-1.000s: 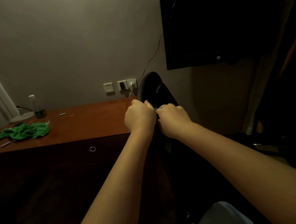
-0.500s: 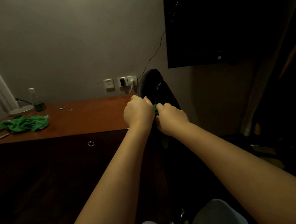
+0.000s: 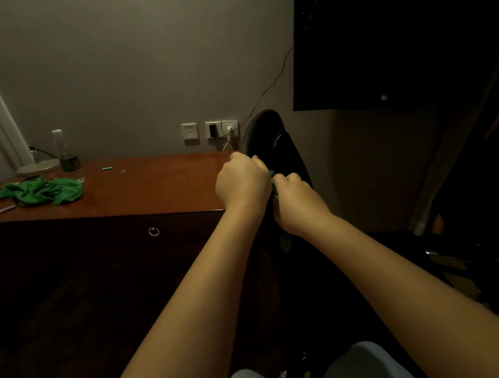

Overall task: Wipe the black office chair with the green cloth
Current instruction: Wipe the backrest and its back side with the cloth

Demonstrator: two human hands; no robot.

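Note:
The black office chair (image 3: 262, 132) stands edge-on against the right end of the desk, its backrest rising above my hands. My left hand (image 3: 241, 183) is curled over the backrest's left edge. My right hand (image 3: 297, 204) is pressed close beside it and grips the green cloth (image 3: 285, 241). A small bit of the cloth shows between the two fists and a tail hangs below my right wrist. The chair's seat and base are lost in the dark.
A wooden desk (image 3: 150, 189) with drawers runs to the left, bearing a second green cloth (image 3: 41, 192), a bottle (image 3: 66, 154) and a lamp base (image 3: 37, 166). Wall sockets (image 3: 210, 130) sit behind the chair. A dark TV (image 3: 394, 31) hangs at upper right.
Both hands stay clenched together on the chair back; my right hand has slipped slightly lower beside the left. The view has shifted a little.

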